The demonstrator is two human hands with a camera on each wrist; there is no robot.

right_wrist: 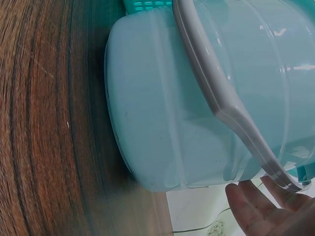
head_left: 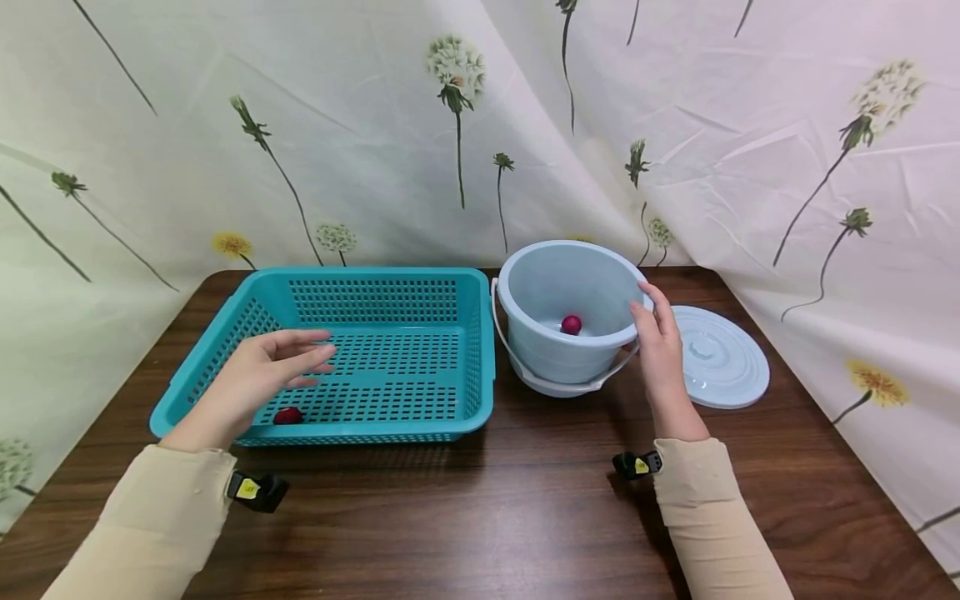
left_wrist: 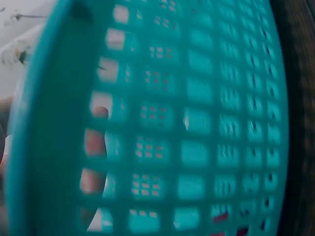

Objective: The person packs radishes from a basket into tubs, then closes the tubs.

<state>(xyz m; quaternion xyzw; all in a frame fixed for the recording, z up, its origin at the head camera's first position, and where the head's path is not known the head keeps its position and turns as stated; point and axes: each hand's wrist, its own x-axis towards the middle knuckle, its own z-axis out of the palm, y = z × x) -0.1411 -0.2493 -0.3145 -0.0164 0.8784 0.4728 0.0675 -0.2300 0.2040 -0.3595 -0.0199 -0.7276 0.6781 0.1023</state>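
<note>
In the head view my left hand (head_left: pixel 273 367) hovers over the left part of a turquoise slotted basket (head_left: pixel 472 427), fingers loosely extended with nothing between them. Beneath it, a small dark red roundish thing (head_left: pixel 288 415) lies by the basket's near wall. My right hand (head_left: pixel 662 354) holds the right rim of a pale blue bucket (head_left: pixel 555 354), thumb and a finger over the edge. Another small round red thing (head_left: pixel 571 324) lies inside the bucket. The right wrist view shows fingertips (right_wrist: pixel 235 194) against the outer wall, beside the hanging handle (right_wrist: pixel 224 105).
A pale blue round lid (head_left: pixel 723 358) lies flat to the right of the bucket. Both containers stand side by side on a dark wooden table (head_left: pixel 487 517). A white flower-print cloth (head_left: pixel 360 125) hangs behind and at the sides.
</note>
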